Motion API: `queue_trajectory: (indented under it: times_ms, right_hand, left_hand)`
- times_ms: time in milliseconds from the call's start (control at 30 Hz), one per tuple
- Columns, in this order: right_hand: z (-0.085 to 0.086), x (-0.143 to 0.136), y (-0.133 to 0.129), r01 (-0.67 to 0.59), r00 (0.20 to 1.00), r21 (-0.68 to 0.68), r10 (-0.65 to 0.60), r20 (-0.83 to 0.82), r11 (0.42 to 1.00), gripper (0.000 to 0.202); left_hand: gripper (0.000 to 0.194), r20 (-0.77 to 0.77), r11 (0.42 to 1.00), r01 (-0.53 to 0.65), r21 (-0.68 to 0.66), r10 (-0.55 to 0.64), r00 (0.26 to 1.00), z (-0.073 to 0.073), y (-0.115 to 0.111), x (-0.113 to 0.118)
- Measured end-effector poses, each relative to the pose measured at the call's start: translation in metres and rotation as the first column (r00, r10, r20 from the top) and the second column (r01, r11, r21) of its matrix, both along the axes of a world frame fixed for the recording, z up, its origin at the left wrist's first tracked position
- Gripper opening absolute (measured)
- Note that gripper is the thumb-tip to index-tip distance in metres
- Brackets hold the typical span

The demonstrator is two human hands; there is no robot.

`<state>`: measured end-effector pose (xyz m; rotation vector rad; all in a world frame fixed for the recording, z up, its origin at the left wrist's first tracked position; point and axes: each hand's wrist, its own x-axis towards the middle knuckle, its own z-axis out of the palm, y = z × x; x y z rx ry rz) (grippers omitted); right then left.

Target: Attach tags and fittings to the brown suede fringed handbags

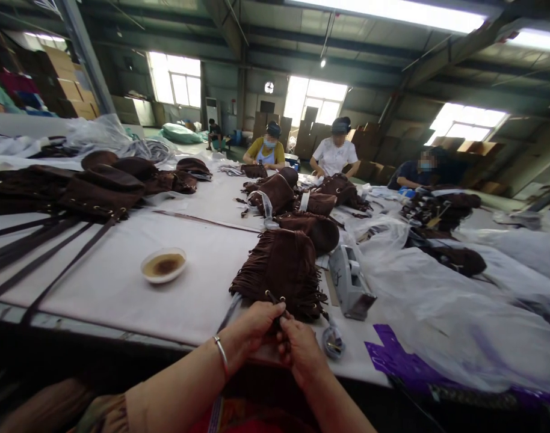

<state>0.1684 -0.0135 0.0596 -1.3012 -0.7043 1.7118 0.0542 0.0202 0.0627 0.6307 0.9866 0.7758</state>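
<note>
A dark brown fringed bag (286, 264) lies on the white table near its front edge, its eyeleted side toward me. At that side, my left hand (257, 322) pinches a dark cord between thumb and fingers. Close against it, my right hand (299, 346) is closed on the same cord. The cord runs through the metal eyelets beside my fingertips. A silver bangle (221, 356) circles my left wrist. Just right of the bag is a grey tape dispenser (351, 282). A small clear container (333, 343) sits beside my right hand.
A shallow dish of brown liquid (163, 266) stands left of the bag. Brown bags with long straps (103, 189) are piled at the left, more bags (275, 192) behind. Plastic sheeting (437, 300) and purple tape (401, 358) cover the right side. Several people sit across the table.
</note>
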Motion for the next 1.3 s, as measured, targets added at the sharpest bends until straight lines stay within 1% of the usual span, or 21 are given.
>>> queue_trajectory:
  times_ms: [133,233,300,367,400,433,467,500,533,567,600,633,667,700,767,800,867,967,1033,1167,1300]
  right_hand:
    - [0.006,-0.013,-0.006,0.006,0.994,-0.118,-0.019,-0.107,0.993,0.052]
    - [0.004,-0.016,-0.008,-0.037,0.997,-0.104,0.029,-0.071,0.994,0.050]
    - [0.000,-0.010,-0.006,-0.120,0.992,-0.045,0.121,0.026,0.992,0.051]
    - [-0.003,0.002,-0.002,-0.215,0.960,0.021,0.207,0.187,0.976,0.052]
    - [-0.003,0.009,0.000,-0.241,0.930,0.077,0.208,0.302,0.967,0.053]
    - [-0.003,0.017,0.004,-0.256,0.885,0.154,0.168,0.434,0.954,0.052]
    - [-0.001,0.024,0.007,-0.272,0.820,0.250,0.087,0.566,0.929,0.051]
    - [0.001,0.031,0.011,-0.303,0.736,0.357,-0.021,0.676,0.884,0.047]
    - [0.002,0.036,0.015,-0.355,0.647,0.457,-0.139,0.750,0.815,0.040]
    - [0.003,0.039,0.019,-0.431,0.564,0.529,-0.240,0.790,0.731,0.031]
    - [0.004,0.041,0.023,-0.516,0.490,0.562,-0.315,0.813,0.646,0.025]
    - [0.004,0.041,0.027,-0.600,0.421,0.559,-0.368,0.829,0.573,0.027]
    - [0.003,0.039,0.030,-0.674,0.344,0.522,-0.404,0.848,0.522,0.034]
    - [0.001,0.036,0.033,-0.735,0.255,0.461,-0.427,0.867,0.497,0.039]
    - [-0.003,0.029,0.038,-0.798,0.076,0.328,-0.455,0.887,0.506,0.043]
    - [-0.005,0.026,0.040,-0.810,0.007,0.277,-0.464,0.886,0.516,0.044]
    - [-0.010,0.021,0.044,-0.820,-0.081,0.213,-0.477,0.875,0.532,0.045]
    - [-0.014,0.020,0.050,-0.812,-0.146,0.171,-0.477,0.867,0.558,0.047]
    - [-0.014,0.022,0.056,-0.796,-0.174,0.159,-0.472,0.864,0.585,0.046]
    - [-0.011,0.028,0.066,-0.769,-0.230,0.126,-0.455,0.860,0.627,0.044]
    - [-0.006,0.030,0.071,-0.769,-0.238,0.105,-0.435,0.868,0.630,0.044]
  left_hand:
    - [0.049,-0.024,0.993,0.024,-0.112,-0.027,0.999,-0.001,0.002,-0.005]
    - [0.052,-0.005,0.993,0.047,-0.107,-0.048,0.999,-0.005,0.004,-0.009]
    - [0.046,0.053,0.993,0.076,-0.093,-0.071,0.996,-0.006,0.005,-0.011]
    - [0.038,0.098,0.992,0.064,-0.105,-0.053,0.994,-0.004,0.006,-0.015]
    - [0.034,0.108,0.990,0.050,-0.128,-0.036,0.993,-0.003,0.006,-0.017]
    - [0.030,0.112,0.986,0.040,-0.160,-0.022,0.993,-0.001,0.007,-0.019]
    - [0.027,0.110,0.981,0.030,-0.192,-0.009,0.994,0.001,0.007,-0.021]
    - [0.026,0.106,0.975,0.025,-0.220,-0.002,0.994,0.002,0.007,-0.022]
    - [0.028,0.104,0.970,0.025,-0.241,0.000,0.995,0.003,0.007,-0.023]
    - [0.030,0.105,0.968,0.027,-0.250,0.000,0.994,0.003,0.007,-0.024]
    - [0.031,0.106,0.969,0.023,-0.246,0.003,0.994,0.003,0.006,-0.024]
    - [0.030,0.106,0.972,0.016,-0.233,0.009,0.994,0.003,0.005,-0.024]
    - [0.027,0.102,0.976,0.010,-0.218,0.013,0.995,0.003,0.005,-0.024]
    - [0.025,0.094,0.979,0.005,-0.202,0.015,0.996,0.003,0.004,-0.024]
    - [0.021,0.063,0.984,-0.005,-0.180,0.017,0.998,0.004,0.004,-0.023]
    - [0.020,0.042,0.984,-0.013,-0.177,0.021,0.999,0.005,0.004,-0.023]
    - [0.018,0.000,0.984,-0.032,-0.175,0.032,0.999,0.007,0.004,-0.023]
    - [0.014,-0.070,0.985,-0.057,-0.161,0.046,0.997,0.013,0.003,-0.023]
    - [0.012,-0.097,0.988,-0.043,-0.149,0.029,0.995,0.018,-0.001,-0.023]
    - [0.016,-0.068,0.993,0.063,-0.096,-0.070,0.995,0.026,-0.012,-0.026]
    - [0.022,-0.026,0.992,0.095,-0.080,-0.098,0.995,0.023,-0.021,-0.029]
